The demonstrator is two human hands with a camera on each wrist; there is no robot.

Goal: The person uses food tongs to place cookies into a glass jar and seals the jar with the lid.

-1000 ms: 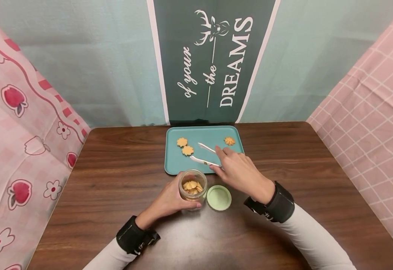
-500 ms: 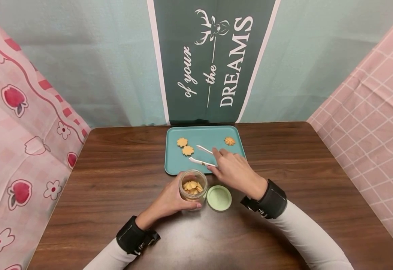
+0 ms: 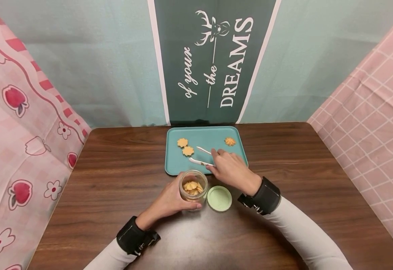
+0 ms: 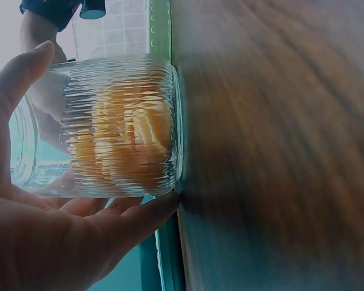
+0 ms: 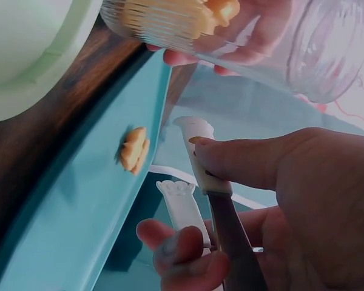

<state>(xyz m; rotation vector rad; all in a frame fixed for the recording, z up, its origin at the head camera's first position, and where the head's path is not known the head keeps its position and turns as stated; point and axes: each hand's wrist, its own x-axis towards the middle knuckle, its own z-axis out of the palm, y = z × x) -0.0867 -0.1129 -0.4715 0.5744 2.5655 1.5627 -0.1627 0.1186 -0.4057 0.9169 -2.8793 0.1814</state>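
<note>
My left hand point(image 3: 172, 197) grips a ribbed glass jar point(image 4: 118, 127) that stands upright on the table, with several flower-shaped cookies point(image 3: 192, 187) inside. In my right hand point(image 3: 231, 168) is a pair of white tongs point(image 5: 197, 154), thumb on one arm and fingers on the other. Nothing sits between the spread tips of the tongs, which hang over the teal tray point(image 3: 171, 165). Just left of those tips lies a cookie point(image 3: 188, 151), with a second cookie point(image 3: 182, 142) touching it behind. A third cookie point(image 3: 230, 141) rests at the tray's right side.
A pale green lid point(image 3: 219, 198) lies on the wooden table point(image 3: 122, 161), right beside the jar. Teal curtain fabric point(image 3: 122, 67) hangs behind the table's back edge. Pink patterned cloths point(image 3: 31, 142) line both sides.
My right hand has moved slightly left with the tongs, bringing their tips nearer the two left cookies. The left hand and the jar have stayed in place.
</note>
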